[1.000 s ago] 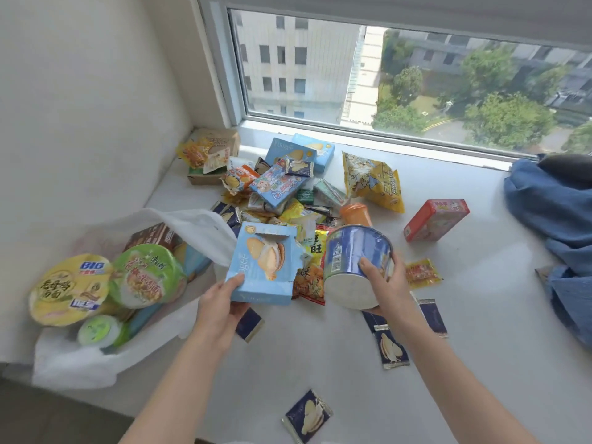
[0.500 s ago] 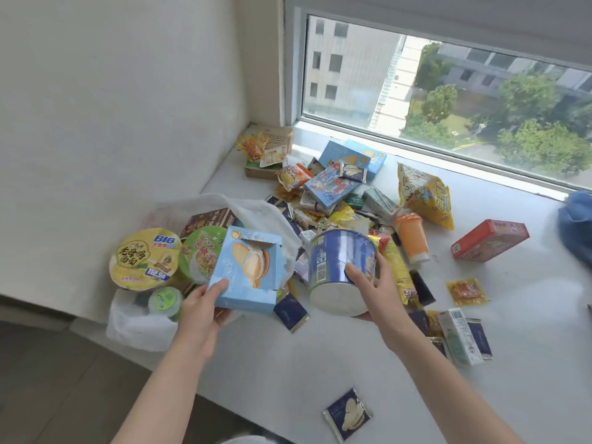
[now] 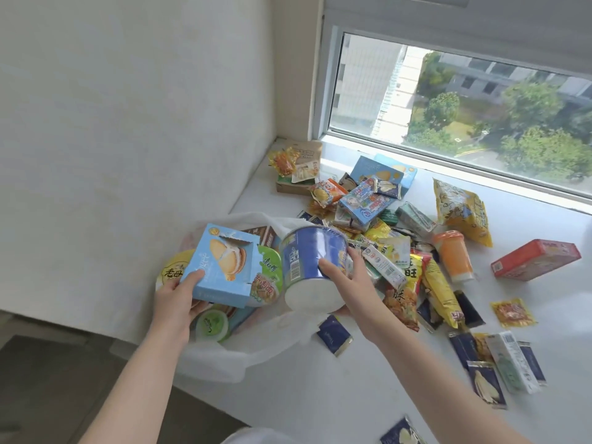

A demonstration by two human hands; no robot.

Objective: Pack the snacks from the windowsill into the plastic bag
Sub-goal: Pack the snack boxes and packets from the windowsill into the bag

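My left hand [image 3: 174, 304] grips a light blue snack box [image 3: 221, 265] by its lower corner, held over the white plastic bag [image 3: 224, 360] at the windowsill's left end. My right hand [image 3: 350, 291] holds a blue round tub [image 3: 312, 267] tilted on its side, right above the bag's mouth. Inside the bag lie a yellow-lidded cup [image 3: 174, 270], a green-lidded noodle cup [image 3: 267, 277] and a small green cup [image 3: 212, 324]. A heap of mixed snack packets [image 3: 368, 200] covers the white windowsill [image 3: 352, 395] beyond the bag.
A red box [image 3: 536, 259], an orange bottle [image 3: 453, 256] and a yellow chip bag [image 3: 463, 211] lie to the right. Dark blue sachets [image 3: 334, 334] and a white pack [image 3: 512, 360] are scattered near the front. The wall stands on the left, the window behind, and the sill's left end drops to the floor.
Both hands have carried the blue box and the tub leftward, from over the sill to above the bag. The view has swung left with them.
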